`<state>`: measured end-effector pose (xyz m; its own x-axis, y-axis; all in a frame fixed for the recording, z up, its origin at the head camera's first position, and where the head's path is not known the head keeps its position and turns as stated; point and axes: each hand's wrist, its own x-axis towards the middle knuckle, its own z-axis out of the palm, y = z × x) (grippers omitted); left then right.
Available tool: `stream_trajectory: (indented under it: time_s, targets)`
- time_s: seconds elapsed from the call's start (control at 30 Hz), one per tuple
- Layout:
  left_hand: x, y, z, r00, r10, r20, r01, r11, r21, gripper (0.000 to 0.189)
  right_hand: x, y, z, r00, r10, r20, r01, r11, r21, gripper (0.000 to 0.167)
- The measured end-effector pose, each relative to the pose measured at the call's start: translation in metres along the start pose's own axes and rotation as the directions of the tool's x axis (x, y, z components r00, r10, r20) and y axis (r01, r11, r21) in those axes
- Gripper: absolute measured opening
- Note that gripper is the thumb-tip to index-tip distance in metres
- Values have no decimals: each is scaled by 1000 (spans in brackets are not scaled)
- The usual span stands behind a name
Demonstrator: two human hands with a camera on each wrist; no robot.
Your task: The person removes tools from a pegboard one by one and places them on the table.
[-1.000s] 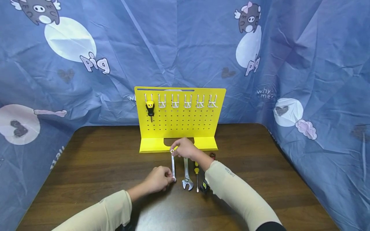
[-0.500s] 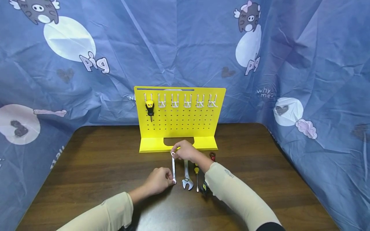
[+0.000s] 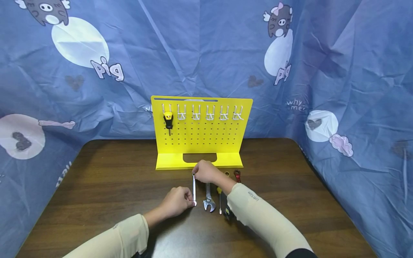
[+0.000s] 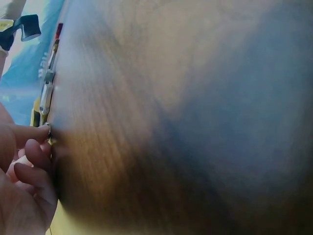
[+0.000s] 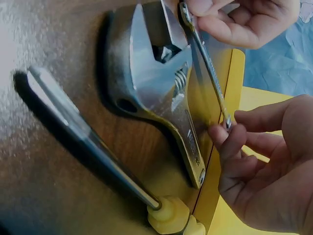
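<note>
A slim silver combination wrench [image 3: 194, 189] lies lengthwise between the two hands, just left of the other tools. My left hand [image 3: 176, 201] pinches its near end, and my right hand [image 3: 206, 172] holds the far end between thumb and fingers. In the right wrist view, the wrench [image 5: 210, 66] spans from the left fingertips [image 5: 210, 24] to the right fingertips [image 5: 232, 134]. Right beside it lies an adjustable wrench [image 3: 209, 200], its far part hidden under the right hand. A yellow-handled screwdriver [image 5: 107, 152] lies beyond that, partly covered by the right forearm.
Behind the hands stands a yellow pegboard [image 3: 200, 143] with a row of white hooks and a black-and-yellow screwdriver [image 3: 168, 121] hanging at left. A red-ended tool [image 3: 237, 174] and a black-and-yellow object [image 3: 228, 213] lie by the right forearm on the wooden table [image 3: 113, 179].
Both hands have brought the combination wrench slightly nearer to the person, the right hand moving more than the left. More of the red-ended tool shows past the right wrist.
</note>
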<state>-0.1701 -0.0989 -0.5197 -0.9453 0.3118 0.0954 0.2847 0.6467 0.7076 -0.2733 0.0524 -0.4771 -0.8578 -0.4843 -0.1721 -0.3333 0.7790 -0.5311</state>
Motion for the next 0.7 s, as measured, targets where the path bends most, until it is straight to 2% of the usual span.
stream_trajectory:
  time_s: [0.3,0.4,0.53,0.63,0.7]
  targets:
    - [0,1,0,1000,-17,18,18,999,-39,23,-2,1,6,1000,-3,13,5,992,-128,26]
    - [0,1,0,1000,-14,19,15,999,-44,24,-2,2,7,999,-19,32,23,988,-151,19]
    - [0,1,-2,999,-33,42,37,996,-86,23,-2,2,8,999,-36,40,42,986,-164,22]
    - [1,2,-4,995,-54,79,65,987,-146,21,-3,2,7,999,-32,11,33,989,-147,34]
    - [2,2,-6,994,-57,95,74,981,-180,18,-2,2,5,1000,-26,-15,24,991,-129,35]
